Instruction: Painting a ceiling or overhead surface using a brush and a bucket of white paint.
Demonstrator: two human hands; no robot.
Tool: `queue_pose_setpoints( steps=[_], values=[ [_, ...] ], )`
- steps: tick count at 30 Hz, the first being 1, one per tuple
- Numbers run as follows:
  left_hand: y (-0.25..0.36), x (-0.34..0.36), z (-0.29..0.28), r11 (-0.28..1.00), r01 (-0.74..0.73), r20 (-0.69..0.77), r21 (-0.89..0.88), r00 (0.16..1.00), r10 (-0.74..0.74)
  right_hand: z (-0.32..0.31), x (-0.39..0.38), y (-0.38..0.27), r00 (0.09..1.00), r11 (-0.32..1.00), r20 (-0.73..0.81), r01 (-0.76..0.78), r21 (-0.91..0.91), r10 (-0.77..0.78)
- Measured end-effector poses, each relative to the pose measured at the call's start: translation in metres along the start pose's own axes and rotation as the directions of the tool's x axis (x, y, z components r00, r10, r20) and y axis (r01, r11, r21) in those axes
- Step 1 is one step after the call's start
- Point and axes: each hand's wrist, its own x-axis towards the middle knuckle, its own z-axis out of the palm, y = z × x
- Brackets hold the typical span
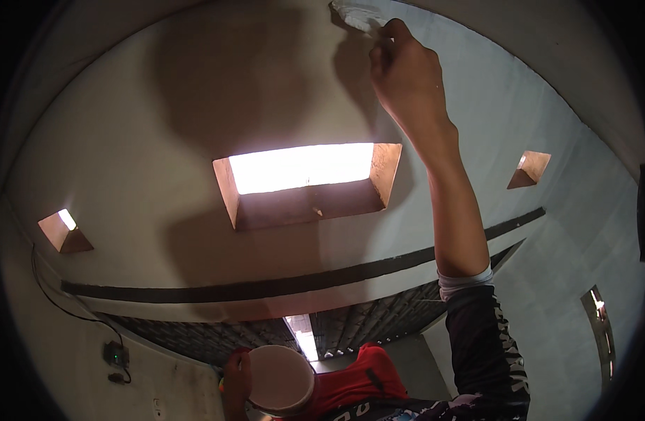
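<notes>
My right hand [410,77] is raised high at the top of the view, its fingers closed round the handle of a paintbrush [360,17]. The brush head looks coated in white and lies against or very close to the pale wall [470,91]. Low in the view, my left hand [237,379] grips the left side of a round, pale tub [282,377]. Whether its flat, light surface is paint or a lid, I cannot tell. Some of the left fingers are hidden behind the tub. My right arm wears a dark printed sleeve [480,344].
A bright rectangular opening [301,168] pierces the wall, with smaller openings at left [66,230] and right [529,170]. Below runs a dark ledge [266,289]. A cable leads to a small dark electrical box [115,354] at left. Red cloth [357,375] shows beside the tub.
</notes>
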Motion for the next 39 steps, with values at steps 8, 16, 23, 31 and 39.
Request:
queue_pose_setpoints(
  steps=[8,16,23,31,39],
  values=[
    [-0.014,0.006,0.003,0.999,-0.03,-0.007,-0.025,1.0,0.029,0.005,-0.017,0.007,0.998,0.999,0.055,0.022,-0.026,-0.02],
    [0.009,-0.006,-0.003,1.0,-0.024,0.01,-0.001,1.0,0.024,-0.009,-0.009,0.016,1.0,1.0,0.015,0.012,-0.01,-0.012],
    [0.015,-0.006,-0.003,1.0,0.003,0.01,0.002,1.0,-0.003,0.013,-0.091,0.032,0.979,0.991,0.196,-0.029,-0.134,0.056],
    [0.003,-0.001,-0.001,1.0,0.008,0.012,-0.024,1.0,-0.007,-0.032,-0.072,0.019,0.972,0.991,0.2,-0.106,-0.086,0.122],
    [0.001,-0.008,-0.006,0.994,-0.006,0.047,-0.106,0.999,0.011,0.004,-0.039,0.043,0.987,0.993,0.156,-0.012,-0.116,0.03]
  ],
)
